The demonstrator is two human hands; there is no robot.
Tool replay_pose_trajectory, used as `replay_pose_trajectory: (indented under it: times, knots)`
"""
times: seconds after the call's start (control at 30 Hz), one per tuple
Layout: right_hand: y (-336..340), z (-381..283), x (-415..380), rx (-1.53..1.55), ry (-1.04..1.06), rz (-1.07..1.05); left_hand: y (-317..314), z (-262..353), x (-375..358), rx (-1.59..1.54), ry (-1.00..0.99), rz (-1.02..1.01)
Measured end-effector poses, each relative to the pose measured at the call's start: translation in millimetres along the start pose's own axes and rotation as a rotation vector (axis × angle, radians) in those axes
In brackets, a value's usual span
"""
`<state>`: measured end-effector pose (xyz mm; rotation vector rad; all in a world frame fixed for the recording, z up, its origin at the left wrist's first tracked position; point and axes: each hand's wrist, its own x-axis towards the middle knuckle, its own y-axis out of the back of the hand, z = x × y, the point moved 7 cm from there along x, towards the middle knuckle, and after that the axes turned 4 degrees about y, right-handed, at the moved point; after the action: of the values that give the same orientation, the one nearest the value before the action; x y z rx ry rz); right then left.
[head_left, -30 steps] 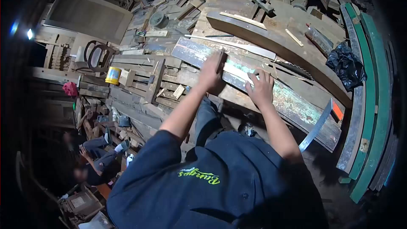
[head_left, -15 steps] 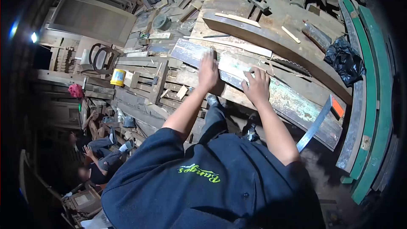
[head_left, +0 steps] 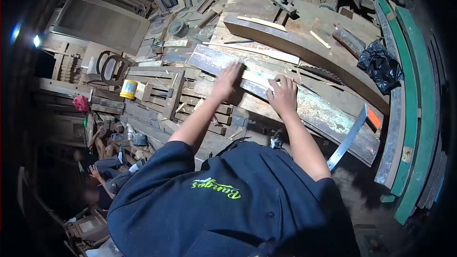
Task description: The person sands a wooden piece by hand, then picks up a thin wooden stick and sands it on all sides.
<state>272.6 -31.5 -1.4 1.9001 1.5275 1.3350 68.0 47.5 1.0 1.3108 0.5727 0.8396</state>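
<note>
A long worn board (head_left: 323, 116) with patches of pale green paint lies slantwise across the workbench. My left hand (head_left: 227, 84) rests on its left part, fingers stretched out over the surface. Farther right, my right hand (head_left: 284, 96) touches the same board near its middle, with fingers slightly bent and thumb apart. I see no object in either hand; what lies beneath the palms is hidden. A try square (head_left: 349, 135) with an orange-marked stock sits across the board's right end.
Behind the board are a thick timber beam (head_left: 304, 45), a dark thin rod (head_left: 238, 42) and a black plastic bag (head_left: 379, 66). Green planks (head_left: 419, 114) stand at the right. A yellow tub (head_left: 128, 89) is at left; another person (head_left: 112, 177) sits at lower left.
My left hand has slid a little left along the board, its fingers now slanting. My right hand stays at nearly the same place on the board. The view has shifted slightly.
</note>
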Motion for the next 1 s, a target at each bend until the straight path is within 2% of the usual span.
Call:
replay_pose_trajectory:
  times: [0.03,0.1,0.13,0.17,0.2,0.23,0.27,0.3,0.37,0.4,0.47,0.5,0.57,0.6,0.63,0.7,0.77,0.83,0.9,0.93,0.97,1.0]
  knots:
    - [1.2,-1.6,-1.3,-0.004,0.009,-0.001,8.5,-38.6,4.0,-0.052,0.227,0.240]
    - [-0.3,-1.9,1.2,-0.002,-0.024,-0.037,12.2,-87.0,0.9,-0.227,0.582,0.360]
    - [-2.5,-1.4,2.3,0.008,-0.021,-0.040,26.6,-55.6,2.1,-0.216,0.559,0.300]
    - [-3.3,-1.9,2.6,-0.010,-0.007,-0.029,30.2,-23.2,1.1,-0.095,0.436,0.330]
    - [-3.9,-1.4,3.6,-0.018,-0.005,-0.039,1.2,-0.1,-2.9,0.132,0.198,0.216]
    - [-4.9,-2.1,2.8,-0.026,-0.011,-0.053,-5.6,35.0,-13.7,-0.096,0.132,0.126]
    - [-5.9,-3.1,2.4,-0.027,-0.010,-0.063,-12.0,62.2,-21.8,-0.150,0.003,0.068]
    - [-4.4,-2.7,3.8,-0.026,-0.001,-0.048,-14.6,74.7,-27.5,-0.074,-0.033,-0.015]
    - [-3.4,-1.7,1.3,-0.014,0.009,-0.044,-9.7,55.7,-22.5,-0.008,-0.152,-0.066]
    - [-2.0,-1.9,3.3,-0.012,0.009,-0.041,-9.6,31.7,-15.9,0.103,-0.078,-0.033]
    - [-1.6,-5.4,-1.7,-0.009,0.018,-0.050,12.4,-34.6,-13.4,-0.109,0.325,0.336]
    - [-2.3,-5.3,-1.4,-0.010,0.026,-0.030,16.4,-55.5,-14.6,-0.190,0.443,0.413]
    - [-0.4,-5.3,1.5,-0.061,0.041,-0.014,20.1,-39.1,-14.0,-0.023,0.374,0.396]
    - [-0.2,-5.3,1.6,-0.059,0.044,-0.008,12.9,-19.4,-14.0,-0.126,0.294,0.260]
    - [-0.7,-5.5,1.6,-0.055,0.045,0.000,2.4,3.1,-20.2,-0.099,0.118,0.182]
    - [-0.6,-7.7,0.7,-0.048,0.026,-0.012,4.9,56.1,-39.0,-0.305,-0.043,0.022]
    - [0.1,-7.7,1.2,-0.078,0.041,0.006,11.9,80.7,-55.5,-0.640,-0.138,-0.212]
    - [-5.3,-0.1,-0.1,-0.098,-0.001,-0.019,28.6,78.8,-68.7,-0.720,-0.106,-0.007]
    - [-1.7,-5.5,1.4,-0.059,0.001,0.007,20.5,45.8,-75.2,-0.884,0.122,0.118]
    - [-3.7,-7.8,-2.3,-0.073,0.027,-0.014,25.0,29.6,-76.1,-1.000,0.322,0.106]
    - [-5.0,-2.2,-3.6,-0.058,0.020,0.035,41.8,17.6,-74.2,-1.031,0.317,0.272]
    - [-6.1,3.1,-2.1,-0.041,0.017,0.090,31.3,-8.3,-70.4,-1.058,0.381,0.327]
